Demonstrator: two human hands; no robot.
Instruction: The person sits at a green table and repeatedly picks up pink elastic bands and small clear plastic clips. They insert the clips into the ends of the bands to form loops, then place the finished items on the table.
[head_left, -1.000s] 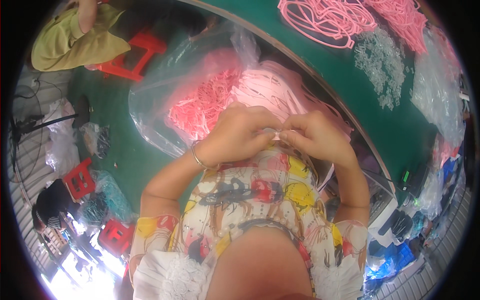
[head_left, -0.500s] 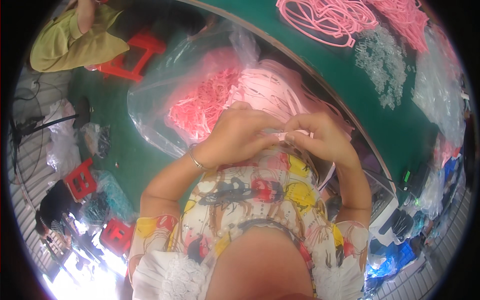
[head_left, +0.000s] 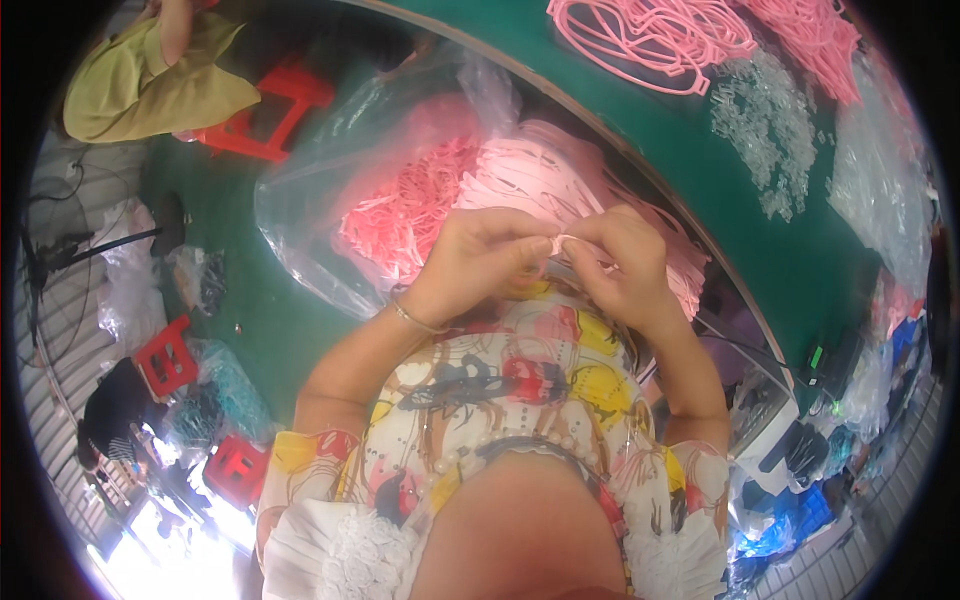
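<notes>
In front of my chest, both hands meet at the fingertips over a small pale pink strap (head_left: pixel 558 243). My left hand (head_left: pixel 485 258) pinches one side of it between thumb and forefinger. From the other side my right hand (head_left: pixel 622 262) grips it the same way; most of the strap is hidden by the fingers. Just beyond my hands lies a thick heap of pale pink straps (head_left: pixel 525 175). Left of that heap, deeper pink thin strips (head_left: pixel 400 215) fill a clear plastic bag (head_left: pixel 290 215).
A green table (head_left: pixel 640 125) curves along the right, bearing looped pink bands (head_left: pixel 655 45), small clear plastic pieces (head_left: pixel 765 130) and a clear bag (head_left: pixel 880 180). Red stools (head_left: pixel 270 110) stand at the left, near a person in a yellow-green garment (head_left: pixel 150 85).
Both hands have shifted slightly away from my body with the strap. The right hand has come a little to the left, and the fingertips now press closer together.
</notes>
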